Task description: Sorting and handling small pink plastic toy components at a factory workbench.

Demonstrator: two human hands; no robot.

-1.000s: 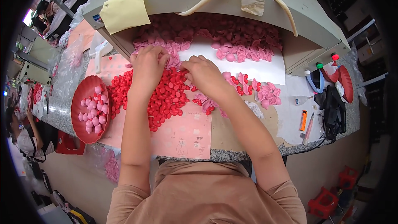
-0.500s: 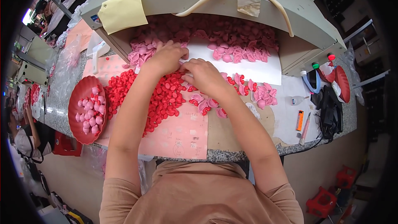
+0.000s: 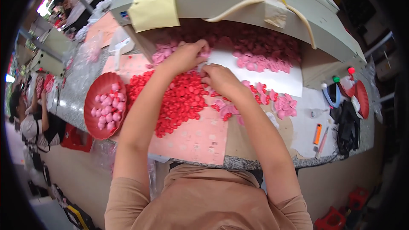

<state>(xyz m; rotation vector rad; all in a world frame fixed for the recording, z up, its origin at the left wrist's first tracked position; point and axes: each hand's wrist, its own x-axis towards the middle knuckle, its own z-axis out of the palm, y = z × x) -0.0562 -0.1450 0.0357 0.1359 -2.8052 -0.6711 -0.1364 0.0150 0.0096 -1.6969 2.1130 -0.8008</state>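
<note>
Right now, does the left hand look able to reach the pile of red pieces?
Probably yes: the left hand is close to the red pile, most of which lies uncovered.

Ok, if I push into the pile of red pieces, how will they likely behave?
The red pieces would probably scatter, since they lie loosely heaped on the pink sheet. Their shiny, rounded look suggests they may be slippery. Each is small, so likely light.

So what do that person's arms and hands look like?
The sleeves are short and light brown, part of a matching shirt. Both arms are bare below them, with no watch or bracelet showing. The left hand and right hand wear no gloves.
</note>
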